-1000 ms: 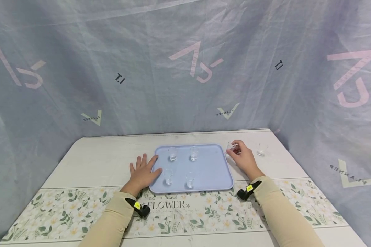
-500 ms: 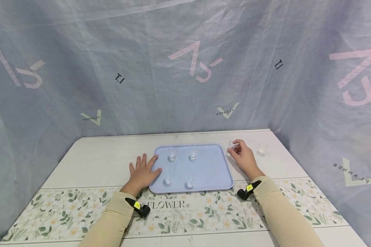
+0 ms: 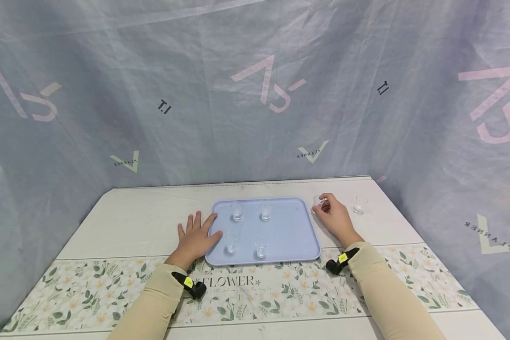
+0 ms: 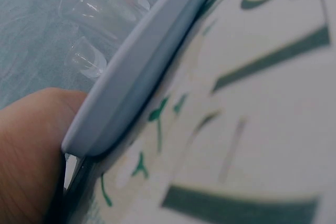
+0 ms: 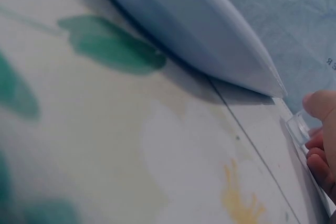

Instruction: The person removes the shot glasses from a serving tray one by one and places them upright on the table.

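Both wrist views sit very low and close: the left wrist view shows only a blurred bit of palm against the tray's rim (image 4: 131,72) with two clear glasses dimly behind it, and the right wrist view cuts the right hand down to a few fingertips (image 5: 320,106) at the picture's edge, pressed on a transparent rim. The glasses are see-through and small in the head view, so whether they hold anything cannot be told.

The right hand (image 3: 335,218) lies on the desk (image 3: 144,212) just beyond the right edge of the pale blue tray (image 3: 295,231), its thumb and fingers curled round a small clear glass (image 3: 318,202) that stands on the desk beside the tray's far right corner. The left hand (image 3: 197,237) rests flat with fingers spread and straight, its fingertips lying over the tray's left rim; it grips nothing.

Four more little glasses stand upright on the tray: two in the far row (image 3: 237,211) and (image 3: 266,210), two in the near row (image 3: 231,242) and (image 3: 261,246), the near left one just beside the left hand's fingers. Another glass (image 3: 359,205) stands alone on the desk, right of the right hand and apart from it. A floral runner (image 3: 246,290) printed with "FLOWER" crosses the desk under both forearms, and grey printed cloth (image 3: 255,94) hangs behind and at both sides.
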Demonstrator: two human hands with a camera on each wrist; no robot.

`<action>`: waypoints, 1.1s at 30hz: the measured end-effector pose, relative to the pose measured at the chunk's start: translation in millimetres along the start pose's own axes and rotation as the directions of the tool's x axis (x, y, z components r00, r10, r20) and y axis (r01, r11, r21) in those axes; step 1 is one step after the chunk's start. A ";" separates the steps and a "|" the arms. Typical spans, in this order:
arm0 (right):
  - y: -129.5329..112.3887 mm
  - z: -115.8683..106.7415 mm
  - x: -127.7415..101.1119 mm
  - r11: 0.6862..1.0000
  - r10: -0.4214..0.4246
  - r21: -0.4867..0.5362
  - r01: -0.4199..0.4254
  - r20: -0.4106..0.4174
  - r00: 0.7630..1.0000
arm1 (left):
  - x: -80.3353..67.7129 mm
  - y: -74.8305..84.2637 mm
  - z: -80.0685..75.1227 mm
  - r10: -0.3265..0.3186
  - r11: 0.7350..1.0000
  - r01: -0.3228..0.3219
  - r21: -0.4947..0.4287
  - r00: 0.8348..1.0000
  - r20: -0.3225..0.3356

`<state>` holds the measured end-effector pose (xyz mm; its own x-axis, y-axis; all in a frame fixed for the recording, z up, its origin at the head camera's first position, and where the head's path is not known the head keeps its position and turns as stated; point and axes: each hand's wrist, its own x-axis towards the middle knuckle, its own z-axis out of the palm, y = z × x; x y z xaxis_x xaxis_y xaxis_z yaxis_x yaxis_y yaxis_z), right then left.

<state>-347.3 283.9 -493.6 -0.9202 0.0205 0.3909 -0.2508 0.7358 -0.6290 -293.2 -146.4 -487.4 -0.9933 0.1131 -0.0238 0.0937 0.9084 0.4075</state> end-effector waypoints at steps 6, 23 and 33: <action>0.4 -0.7 0.5 0.999 0.024 -0.023 -0.024 0.012 1.000 | 0.1 0.5 -0.9 0.004 1.000 -0.004 0.005 1.000 -0.007; -5.6 -0.6 -0.6 1.000 0.015 0.015 -0.014 -0.005 1.000 | 1.2 -0.8 0.4 0.003 1.000 -0.003 0.005 1.000 0.001; -33.0 7.2 1.8 0.982 -0.188 -0.049 0.183 -0.122 0.975 | 0.1 -0.7 -0.6 0.003 1.000 -0.003 0.008 1.000 0.000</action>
<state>-342.8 254.7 -477.0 -0.8130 -0.0358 0.5812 -0.4004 0.7591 -0.5133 -293.4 -147.3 -487.2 -0.9930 0.1160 -0.0221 0.0975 0.9110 0.4007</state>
